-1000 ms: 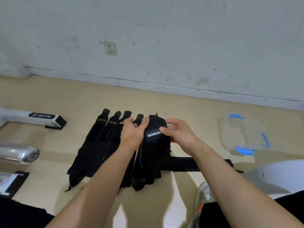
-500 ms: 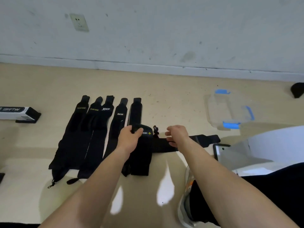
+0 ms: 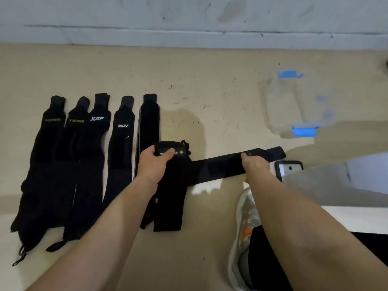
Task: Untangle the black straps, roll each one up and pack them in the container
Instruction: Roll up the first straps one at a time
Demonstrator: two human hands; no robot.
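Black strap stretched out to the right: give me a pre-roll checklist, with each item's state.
1. Left hand pins the labelled end of the black fabric strap: ok.
2. Right hand presses on the strap near its far end: ok.
3. Strap lies flat, no twist in the stretched part: ok.
4. Strap free of the five black straps laid in a row: cannot tell, its folded part overlaps the nearest one.
5. Clear plastic container with blue clips open: cannot tell.
6. Dark-cased phone clear of the strap: ok.
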